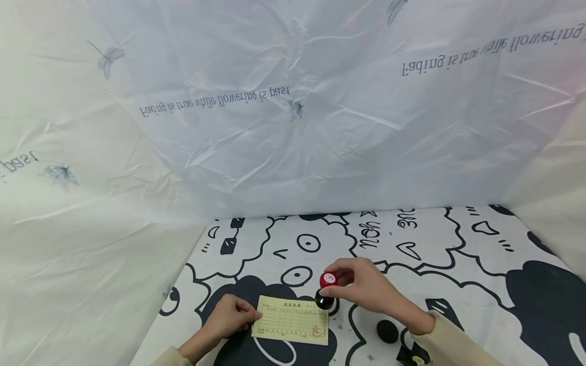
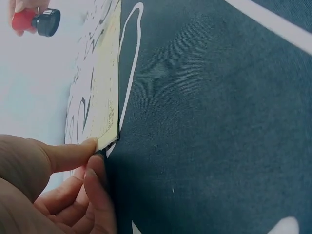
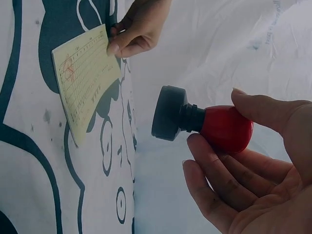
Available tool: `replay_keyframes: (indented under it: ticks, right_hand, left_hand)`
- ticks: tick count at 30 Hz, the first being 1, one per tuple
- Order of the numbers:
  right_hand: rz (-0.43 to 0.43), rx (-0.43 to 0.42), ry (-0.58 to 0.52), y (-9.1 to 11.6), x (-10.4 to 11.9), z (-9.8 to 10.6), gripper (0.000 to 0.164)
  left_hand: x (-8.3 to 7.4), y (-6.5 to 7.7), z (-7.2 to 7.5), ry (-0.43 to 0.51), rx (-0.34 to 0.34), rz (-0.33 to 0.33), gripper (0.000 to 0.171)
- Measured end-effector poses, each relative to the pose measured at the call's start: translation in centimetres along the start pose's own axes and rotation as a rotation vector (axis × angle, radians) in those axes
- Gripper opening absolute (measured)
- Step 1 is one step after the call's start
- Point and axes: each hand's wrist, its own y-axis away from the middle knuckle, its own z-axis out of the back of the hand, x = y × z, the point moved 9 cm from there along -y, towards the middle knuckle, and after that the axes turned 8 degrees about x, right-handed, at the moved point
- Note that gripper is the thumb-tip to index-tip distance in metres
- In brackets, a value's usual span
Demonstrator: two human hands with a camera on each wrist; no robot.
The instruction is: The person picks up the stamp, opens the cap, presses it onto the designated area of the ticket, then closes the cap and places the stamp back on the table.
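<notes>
**Right hand (image 1: 366,284) holds stamp (image 3: 226,128) raised over yellow pad (image 1: 290,320); left hand (image 1: 233,315) pinches the pad's edge**

The right grip is closed to the width of the stamp's rounded red handle, thumb on one side and fingers on the other. The stamp's black base (image 3: 168,113) juts out beyond the fingertips, on the side toward the cloth (image 3: 29,180). In the right wrist view a gap separates that base from the pad, so the two are apart.

The left grip is nearly closed, with only the pad's thin edge caught in it: the thumb lies on top, fingers against the edge from below. From this pinch the printed pad stretches away toward the right hand, lying on the cartoon-patterned cloth. A red mark (image 1: 317,331) shows at the end far from the left thumb, on the person's side of the stamp. Behind the right grip, beside the right sleeve (image 1: 446,338), sits a dark object (image 1: 405,356) with a yellow spot, partly hidden.
</notes>
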Motion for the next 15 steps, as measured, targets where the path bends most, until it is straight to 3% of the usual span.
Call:
replay_keyframes:
  ticks: [6, 12, 15]
  right_hand:
    - [-0.005, -0.004, -0.008, 0.3, -0.2, 0.0, 0.035]
    - [-0.007, -0.026, 0.013, 0.7, 0.2, 0.9, 0.037]
    - [-0.015, -0.041, 0.015, 1.0, 0.3, 1.4, 0.038]
  left_hand:
    - [0.2, 0.3, 0.2, -0.01, -0.014, 0.028, 0.016]
    - [-0.9, 0.3, 1.8, -0.115, -0.182, -0.03, 0.009]
    - [-1.5, 0.0, 2.7, -0.102, -0.241, -0.051, 0.005]
